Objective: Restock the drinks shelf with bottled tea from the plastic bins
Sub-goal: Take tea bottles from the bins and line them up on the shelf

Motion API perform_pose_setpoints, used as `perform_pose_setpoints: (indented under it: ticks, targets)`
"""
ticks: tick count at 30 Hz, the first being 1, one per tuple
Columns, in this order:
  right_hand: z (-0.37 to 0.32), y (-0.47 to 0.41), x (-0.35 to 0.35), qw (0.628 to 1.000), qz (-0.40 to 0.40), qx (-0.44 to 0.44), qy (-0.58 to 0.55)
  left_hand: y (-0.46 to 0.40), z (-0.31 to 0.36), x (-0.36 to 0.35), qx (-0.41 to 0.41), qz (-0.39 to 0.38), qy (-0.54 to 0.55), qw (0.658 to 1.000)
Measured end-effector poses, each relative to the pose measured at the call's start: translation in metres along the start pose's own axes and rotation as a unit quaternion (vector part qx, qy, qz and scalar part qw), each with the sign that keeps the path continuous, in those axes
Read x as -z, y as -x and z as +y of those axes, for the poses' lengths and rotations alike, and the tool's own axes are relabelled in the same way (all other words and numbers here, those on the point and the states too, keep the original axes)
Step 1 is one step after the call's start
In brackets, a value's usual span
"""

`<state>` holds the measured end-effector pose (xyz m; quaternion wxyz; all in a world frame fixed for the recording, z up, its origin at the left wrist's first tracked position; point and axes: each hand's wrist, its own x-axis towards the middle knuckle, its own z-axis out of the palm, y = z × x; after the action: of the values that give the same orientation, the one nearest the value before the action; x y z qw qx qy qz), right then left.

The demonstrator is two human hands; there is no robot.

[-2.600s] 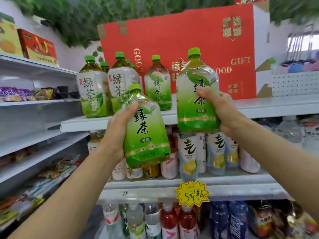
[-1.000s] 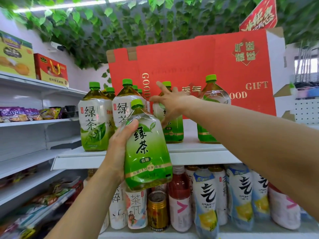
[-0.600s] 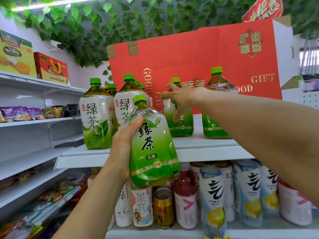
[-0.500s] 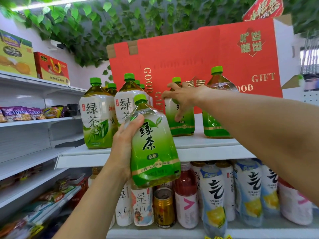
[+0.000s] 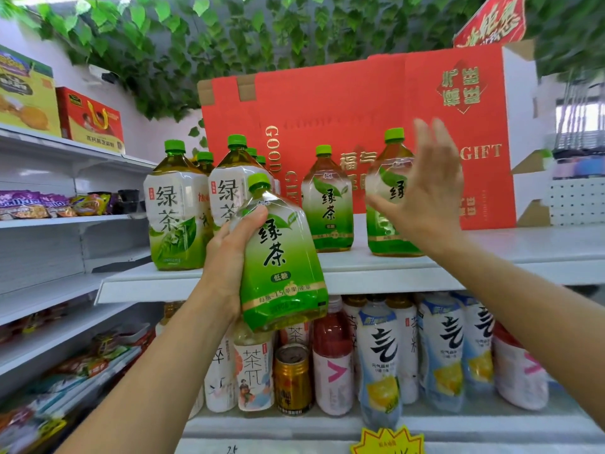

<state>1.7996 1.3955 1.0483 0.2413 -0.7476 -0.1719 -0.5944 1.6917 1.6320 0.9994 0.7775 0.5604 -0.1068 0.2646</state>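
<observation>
- Green-capped tea bottle gripped in left hand, tilted.
- Right hand spread, fingers released, before shelf.
- Seven visible bottles standing on shelf.

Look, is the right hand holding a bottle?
No, the right hand is open with fingers spread in front of a bottle on the shelf; only the left hand holds one.

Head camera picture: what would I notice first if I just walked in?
The big green tea bottle gripped in the left hand, front and centre before the white shelf. Behind it, huge red gift boxes stand under hanging leaves, with the open right hand beside a shelved bottle.
</observation>
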Motion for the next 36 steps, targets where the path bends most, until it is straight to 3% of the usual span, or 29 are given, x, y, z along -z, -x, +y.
perform_pose_setpoints:
  ticks: [2,4,14,29,31,34,36]
  targets:
    - [0.015,0.017,0.003,0.971,-0.098,-0.186,-0.113,-0.002,0.0,-0.004,0.011,-0.004,0.004,1.0]
    - [0.026,0.025,-0.003,0.923,-0.208,-0.269,-0.18,-0.005,-0.001,-0.011,0.022,-0.016,-0.001,1.0]
    - [0.061,-0.007,-0.049,0.85,-0.348,-0.312,-0.242,-0.012,-0.016,-0.019,0.016,-0.047,0.005,0.999]
    - [0.071,-0.011,-0.069,0.826,-0.391,-0.299,-0.274,-0.015,-0.018,-0.018,0.007,-0.053,0.013,0.998]
    - [0.063,-0.005,-0.061,0.865,-0.334,-0.291,-0.238,-0.013,-0.018,-0.019,0.008,-0.045,0.011,0.999]
    - [0.036,0.005,-0.027,0.938,-0.16,-0.208,-0.228,-0.01,-0.014,-0.024,0.018,-0.025,-0.005,1.0]
    - [0.008,0.017,0.001,0.92,-0.18,-0.163,-0.309,-0.007,-0.012,-0.031,0.02,-0.009,-0.01,1.0]
